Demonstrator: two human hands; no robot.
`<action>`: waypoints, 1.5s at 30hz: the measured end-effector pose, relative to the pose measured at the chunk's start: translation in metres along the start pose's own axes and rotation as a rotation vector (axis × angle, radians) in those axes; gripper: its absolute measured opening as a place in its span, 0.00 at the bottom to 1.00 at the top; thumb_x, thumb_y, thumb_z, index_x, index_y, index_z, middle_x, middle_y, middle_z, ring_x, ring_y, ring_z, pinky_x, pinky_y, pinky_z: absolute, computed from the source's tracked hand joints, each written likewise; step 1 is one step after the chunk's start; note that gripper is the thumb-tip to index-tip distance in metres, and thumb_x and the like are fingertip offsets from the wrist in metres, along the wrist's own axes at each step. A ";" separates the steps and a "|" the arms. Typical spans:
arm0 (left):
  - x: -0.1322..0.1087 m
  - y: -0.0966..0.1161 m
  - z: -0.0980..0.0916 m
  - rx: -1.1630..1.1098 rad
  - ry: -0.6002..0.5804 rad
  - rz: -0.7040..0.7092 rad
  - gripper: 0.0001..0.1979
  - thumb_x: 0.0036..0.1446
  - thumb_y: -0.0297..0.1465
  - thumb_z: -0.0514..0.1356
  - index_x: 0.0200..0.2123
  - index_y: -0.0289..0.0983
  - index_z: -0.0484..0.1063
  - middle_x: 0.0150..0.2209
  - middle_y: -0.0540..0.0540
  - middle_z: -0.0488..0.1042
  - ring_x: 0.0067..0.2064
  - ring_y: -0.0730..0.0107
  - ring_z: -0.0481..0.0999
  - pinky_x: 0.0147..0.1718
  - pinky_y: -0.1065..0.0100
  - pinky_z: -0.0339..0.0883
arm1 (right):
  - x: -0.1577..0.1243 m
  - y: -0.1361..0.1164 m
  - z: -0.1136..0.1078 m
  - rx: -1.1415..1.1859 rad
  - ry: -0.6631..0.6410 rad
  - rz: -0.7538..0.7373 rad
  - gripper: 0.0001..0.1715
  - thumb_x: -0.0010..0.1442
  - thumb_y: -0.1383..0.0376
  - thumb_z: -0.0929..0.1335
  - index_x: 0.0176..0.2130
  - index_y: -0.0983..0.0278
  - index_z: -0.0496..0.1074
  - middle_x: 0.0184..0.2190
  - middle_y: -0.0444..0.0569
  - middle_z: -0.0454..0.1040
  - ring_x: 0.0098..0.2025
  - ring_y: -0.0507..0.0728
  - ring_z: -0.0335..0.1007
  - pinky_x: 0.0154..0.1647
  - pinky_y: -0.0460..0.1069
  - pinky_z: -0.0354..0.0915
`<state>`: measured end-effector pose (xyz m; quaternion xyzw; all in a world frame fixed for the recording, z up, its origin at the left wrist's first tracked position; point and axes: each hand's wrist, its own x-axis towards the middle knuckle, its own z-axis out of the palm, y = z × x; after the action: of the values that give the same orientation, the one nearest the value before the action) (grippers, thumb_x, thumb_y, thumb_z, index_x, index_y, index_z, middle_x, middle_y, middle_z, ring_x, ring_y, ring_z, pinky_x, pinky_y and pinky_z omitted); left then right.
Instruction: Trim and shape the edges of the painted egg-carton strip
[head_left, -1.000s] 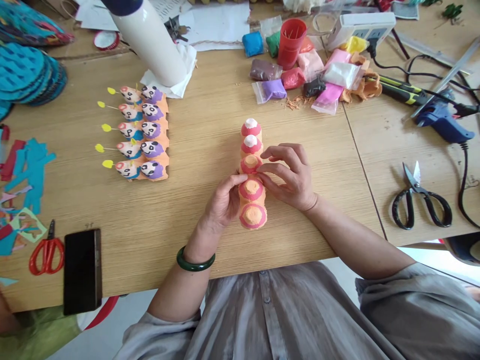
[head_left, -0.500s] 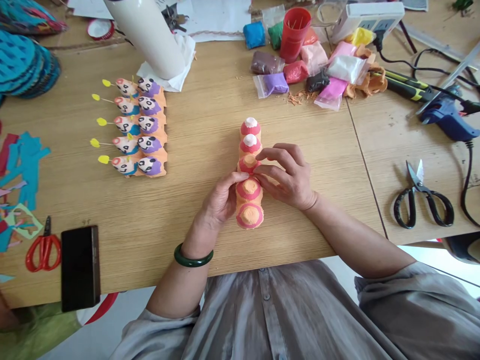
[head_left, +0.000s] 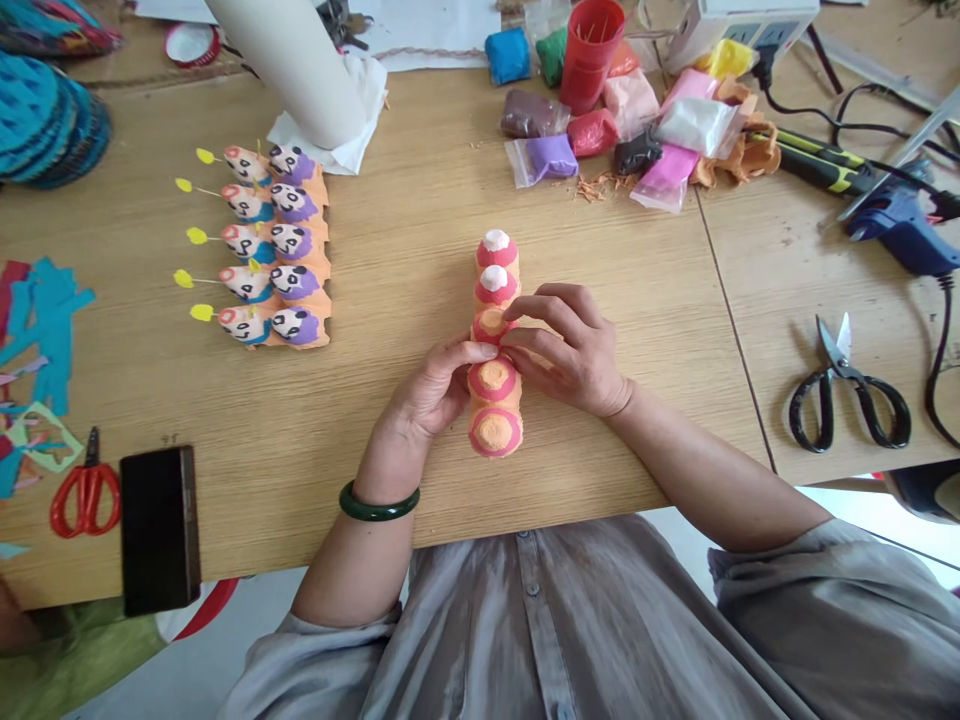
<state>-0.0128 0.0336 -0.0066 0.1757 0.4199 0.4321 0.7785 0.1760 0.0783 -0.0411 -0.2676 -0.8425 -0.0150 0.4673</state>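
Observation:
A strip of egg carton (head_left: 495,435) lies lengthwise in front of me, its several orange cups ringed with pink clay. White clay caps the two far cups; the nearer ones show bare orange tops. My left hand (head_left: 439,385) grips the strip's left side, thumb laid across between the third and fourth cups. From the right, my right hand (head_left: 570,345) bends over the third cup, fingertips touching its pink ring. Whether a bit of clay sits under those fingertips I cannot make out.
Left stands a painted egg-carton piece (head_left: 289,240) with animal faces and yellow-tipped sticks. Bagged clay (head_left: 544,158) and a red cup (head_left: 592,60) are at the back. Black scissors (head_left: 847,380) and a glue gun (head_left: 900,225) lie right; a phone (head_left: 157,530) and red scissors (head_left: 86,490) lie left.
The whole view has shifted slightly. Both hands keep nearly the same hold on the carton strip, with only small finger movement at the third cup.

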 end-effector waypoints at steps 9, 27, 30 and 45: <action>0.000 0.010 -0.009 0.037 0.033 -0.089 0.08 0.53 0.20 0.68 0.33 0.38 0.82 0.31 0.51 0.82 0.32 0.73 0.78 0.33 0.72 0.70 | -0.005 0.000 0.002 0.066 -0.102 0.062 0.03 0.72 0.58 0.70 0.46 0.51 0.72 0.50 0.43 0.80 0.54 0.60 0.75 0.48 0.56 0.74; -0.005 0.010 -0.005 0.074 0.059 0.003 0.05 0.55 0.22 0.67 0.31 0.37 0.82 0.30 0.49 0.80 0.31 0.74 0.75 0.34 0.73 0.69 | 0.002 -0.005 0.003 0.049 0.031 -0.006 0.06 0.70 0.61 0.72 0.46 0.53 0.72 0.47 0.43 0.80 0.50 0.57 0.74 0.46 0.53 0.75; -0.005 0.009 -0.002 0.048 0.081 0.029 0.04 0.57 0.24 0.68 0.31 0.37 0.82 0.31 0.49 0.80 0.31 0.73 0.76 0.34 0.71 0.69 | 0.001 -0.003 0.002 0.061 0.031 0.005 0.07 0.70 0.61 0.72 0.48 0.52 0.73 0.48 0.44 0.79 0.51 0.57 0.74 0.47 0.54 0.75; -0.003 0.009 -0.012 -0.046 0.027 -0.151 0.09 0.52 0.24 0.68 0.38 0.39 0.83 0.32 0.48 0.83 0.33 0.64 0.82 0.35 0.65 0.73 | 0.002 -0.008 0.004 0.057 0.062 -0.058 0.05 0.71 0.62 0.72 0.47 0.55 0.73 0.47 0.45 0.80 0.51 0.57 0.74 0.43 0.53 0.74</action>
<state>-0.0280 0.0351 -0.0066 0.1200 0.4322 0.3841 0.8070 0.1682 0.0738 -0.0402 -0.2293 -0.8350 -0.0127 0.5000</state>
